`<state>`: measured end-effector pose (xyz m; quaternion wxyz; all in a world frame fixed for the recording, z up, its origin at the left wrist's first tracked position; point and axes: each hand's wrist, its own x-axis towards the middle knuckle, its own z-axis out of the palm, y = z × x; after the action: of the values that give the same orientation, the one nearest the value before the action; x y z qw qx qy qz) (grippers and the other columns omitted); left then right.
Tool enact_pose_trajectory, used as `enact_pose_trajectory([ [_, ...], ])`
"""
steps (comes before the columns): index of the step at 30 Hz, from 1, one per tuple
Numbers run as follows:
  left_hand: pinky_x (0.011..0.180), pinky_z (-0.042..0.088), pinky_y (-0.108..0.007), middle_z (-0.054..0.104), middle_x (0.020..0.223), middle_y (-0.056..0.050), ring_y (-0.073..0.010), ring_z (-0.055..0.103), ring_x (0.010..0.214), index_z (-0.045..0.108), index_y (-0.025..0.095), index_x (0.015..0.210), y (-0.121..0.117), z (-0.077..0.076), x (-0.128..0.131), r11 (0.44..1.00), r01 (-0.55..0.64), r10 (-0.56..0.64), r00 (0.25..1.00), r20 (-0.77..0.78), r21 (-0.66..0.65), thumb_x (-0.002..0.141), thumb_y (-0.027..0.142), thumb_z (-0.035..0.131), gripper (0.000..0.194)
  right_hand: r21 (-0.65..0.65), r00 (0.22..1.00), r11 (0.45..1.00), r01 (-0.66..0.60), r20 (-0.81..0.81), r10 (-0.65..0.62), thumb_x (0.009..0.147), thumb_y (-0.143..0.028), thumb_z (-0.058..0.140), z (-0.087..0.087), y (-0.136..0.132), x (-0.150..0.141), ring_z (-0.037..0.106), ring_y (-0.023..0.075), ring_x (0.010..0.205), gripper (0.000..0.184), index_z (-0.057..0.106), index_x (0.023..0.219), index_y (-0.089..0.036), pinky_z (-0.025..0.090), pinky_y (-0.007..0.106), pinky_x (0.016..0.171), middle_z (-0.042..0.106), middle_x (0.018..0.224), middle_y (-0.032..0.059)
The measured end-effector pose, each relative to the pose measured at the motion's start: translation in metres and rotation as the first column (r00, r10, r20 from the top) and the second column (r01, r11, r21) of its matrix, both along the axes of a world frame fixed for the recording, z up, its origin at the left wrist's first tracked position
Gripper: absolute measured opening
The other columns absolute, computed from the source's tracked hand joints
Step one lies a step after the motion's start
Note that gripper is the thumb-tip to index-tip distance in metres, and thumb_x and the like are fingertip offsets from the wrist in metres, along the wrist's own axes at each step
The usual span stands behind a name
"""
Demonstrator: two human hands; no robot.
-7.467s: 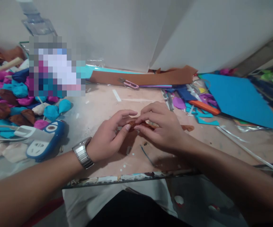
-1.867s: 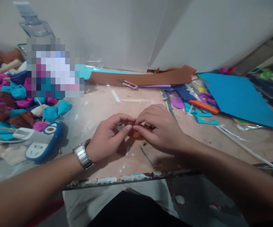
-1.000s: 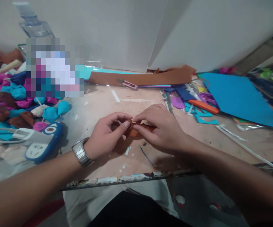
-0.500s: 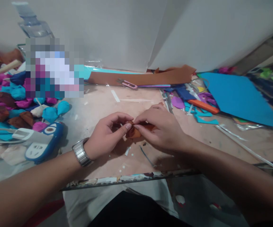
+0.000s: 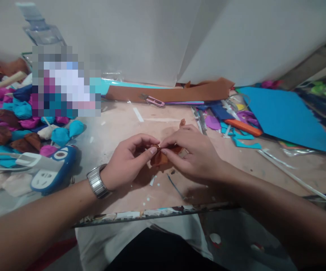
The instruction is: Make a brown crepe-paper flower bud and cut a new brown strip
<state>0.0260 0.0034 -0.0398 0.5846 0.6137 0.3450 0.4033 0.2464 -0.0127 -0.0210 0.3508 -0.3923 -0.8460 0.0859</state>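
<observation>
Left hand (image 5: 130, 158), right hand (image 5: 193, 152), each grip pinched on one gathered brown piece (image 5: 159, 159), one pink cutter (image 5: 155, 101).

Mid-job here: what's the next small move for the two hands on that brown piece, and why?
I'd probably steady the brown piece with the left hand and gather a bit more of it into the pinch with the right hand: both hands pinch it close together, its creases seem to meet there, and it spreads out loose below.
</observation>
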Motion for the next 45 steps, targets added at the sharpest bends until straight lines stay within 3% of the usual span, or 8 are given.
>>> enact_pose_trajectory([
  [7,0.081,0.056,-0.027,0.075,0.094,-0.004,-0.0151,0.070,0.086,0.072,0.017,0.107,0.0015,0.0003,0.0007,0.991,0.048,-0.037,0.995,0.093,-0.122,0.091,0.034,0.081,0.025,-0.008,1.000,1.000,-0.026,-0.010,0.026,0.095,-0.016,0.066,-0.0020,0.0006,0.0006,0.071,0.0159,0.085,0.011,0.072,0.102,-0.023,0.044,0.038,0.097,0.079,0.091,-0.0023],
  [19,0.077,0.055,-0.027,0.074,0.091,-0.003,-0.0147,0.069,0.083,0.071,0.017,0.105,0.0026,-0.0009,0.0006,0.991,0.053,-0.041,0.994,0.100,-0.119,0.091,0.035,0.082,0.026,0.058,0.999,0.997,-0.051,0.018,0.050,0.097,-0.016,0.063,-0.0001,0.0010,0.0010,0.073,0.0168,0.087,0.012,0.071,0.101,-0.023,0.043,0.039,0.095,0.080,0.093,-0.0009],
  [24,0.078,0.057,-0.027,0.077,0.095,-0.006,-0.0153,0.072,0.085,0.071,0.016,0.105,0.0006,-0.0027,0.0011,0.998,0.025,-0.023,0.999,0.034,-0.059,0.094,0.034,0.079,0.022,0.080,0.997,0.994,-0.071,0.044,0.068,0.099,-0.017,0.062,0.0001,0.0019,0.0016,0.072,0.0162,0.086,0.011,0.071,0.099,-0.023,0.042,0.040,0.095,0.080,0.093,-0.0013],
  [34,0.083,0.058,-0.028,0.074,0.101,-0.006,-0.0160,0.072,0.092,0.066,0.017,0.107,-0.0013,-0.0015,0.0016,0.999,-0.029,0.029,1.000,-0.010,0.046,0.096,0.028,0.074,0.018,-0.003,1.000,1.000,-0.015,-0.006,0.015,0.098,-0.023,0.067,0.0005,0.0013,-0.0007,0.072,0.0182,0.089,0.005,0.072,0.100,-0.023,0.045,0.039,0.095,0.080,0.094,0.0001],
  [45,0.092,0.056,-0.030,0.067,0.109,-0.006,-0.0173,0.069,0.104,0.059,0.021,0.116,-0.0038,-0.0037,0.0004,0.980,0.009,0.003,0.998,-0.056,0.197,0.103,0.024,0.065,0.015,-0.011,1.000,1.000,0.018,-0.011,-0.018,0.096,-0.026,0.072,0.0016,0.0019,-0.0022,0.068,0.0195,0.091,0.002,0.072,0.095,-0.024,0.045,0.042,0.103,0.076,0.090,0.0001],
])
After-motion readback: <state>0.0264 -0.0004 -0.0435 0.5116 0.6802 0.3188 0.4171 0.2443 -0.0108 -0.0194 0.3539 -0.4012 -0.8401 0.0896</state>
